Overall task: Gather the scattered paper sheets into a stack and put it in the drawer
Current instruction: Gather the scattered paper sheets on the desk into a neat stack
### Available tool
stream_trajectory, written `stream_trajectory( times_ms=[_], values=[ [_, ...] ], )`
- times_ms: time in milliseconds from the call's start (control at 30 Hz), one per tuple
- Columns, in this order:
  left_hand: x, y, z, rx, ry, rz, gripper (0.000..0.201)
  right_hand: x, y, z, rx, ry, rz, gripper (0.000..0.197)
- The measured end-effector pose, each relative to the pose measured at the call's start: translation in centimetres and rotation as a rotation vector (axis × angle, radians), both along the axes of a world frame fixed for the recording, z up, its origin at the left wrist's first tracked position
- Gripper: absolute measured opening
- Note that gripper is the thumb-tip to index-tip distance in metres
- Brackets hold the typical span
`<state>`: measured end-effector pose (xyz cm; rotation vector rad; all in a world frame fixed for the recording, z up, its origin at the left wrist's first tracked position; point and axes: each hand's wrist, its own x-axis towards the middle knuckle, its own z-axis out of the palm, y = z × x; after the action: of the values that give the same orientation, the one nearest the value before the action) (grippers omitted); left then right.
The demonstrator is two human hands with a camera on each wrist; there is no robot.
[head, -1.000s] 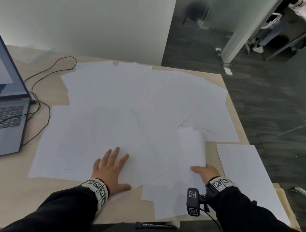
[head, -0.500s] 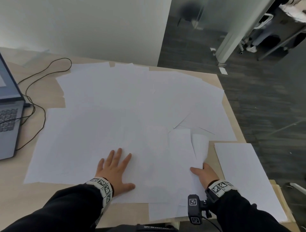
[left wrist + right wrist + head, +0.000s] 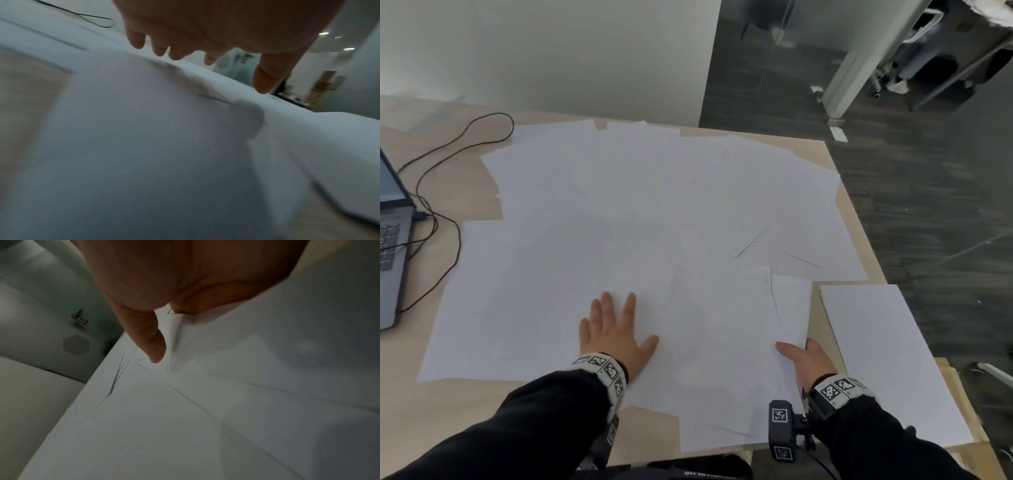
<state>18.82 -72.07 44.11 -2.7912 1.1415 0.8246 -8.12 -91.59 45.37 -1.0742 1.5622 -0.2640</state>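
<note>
Several white paper sheets (image 3: 654,205) lie overlapping across most of the light wooden table (image 3: 465,192). My left hand (image 3: 616,332) rests flat on the near sheets with fingers spread; in the left wrist view the hand (image 3: 216,24) hovers close over the paper (image 3: 144,129). My right hand (image 3: 808,359) grips the near right edge of a few sheets (image 3: 791,308), thumb on top and fingers hidden beneath. The right wrist view shows the thumb (image 3: 152,340) beside a curled sheet edge (image 3: 246,353). No drawer is plainly visible.
A single sheet (image 3: 887,359) lies apart at the right, over the table's corner. A grey laptop (image 3: 390,246) sits at the left edge with a black cable (image 3: 445,219) looping beside it. Dark floor (image 3: 928,205) drops off past the right edge.
The sheets in my right hand stood curled up a second ago and now lie flatter on the pile. My left hand has stayed pressed on the paper.
</note>
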Motion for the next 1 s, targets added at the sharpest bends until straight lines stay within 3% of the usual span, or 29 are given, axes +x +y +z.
stream_trajectory(
  times_ms=[133,367,433,600,800,1000],
  values=[
    [0.0,0.5,-0.3,0.008,0.024,-0.091,0.090,0.7,0.5,-0.5,-0.011,0.013,0.062,0.045],
    [-2.1,0.3,0.0,0.006,0.054,-0.362,0.088,0.9,0.4,-0.4,-0.017,0.017,0.106,0.030],
    [-1.6,0.2,0.2,0.014,0.045,-0.347,0.088,0.4,0.1,-0.1,-0.011,0.022,0.094,0.029],
    [1.0,-1.0,0.6,0.040,0.046,-0.123,0.091,0.1,0.4,0.6,0.069,-0.041,0.094,0.018],
    [0.1,-1.7,0.6,0.044,0.055,-0.263,0.096,0.8,0.9,0.6,0.093,-0.024,0.140,0.017],
    [-0.4,-1.4,0.9,0.119,0.059,-0.425,0.095,0.1,0.0,0.9,0.040,-0.028,0.053,0.017]
  ],
)
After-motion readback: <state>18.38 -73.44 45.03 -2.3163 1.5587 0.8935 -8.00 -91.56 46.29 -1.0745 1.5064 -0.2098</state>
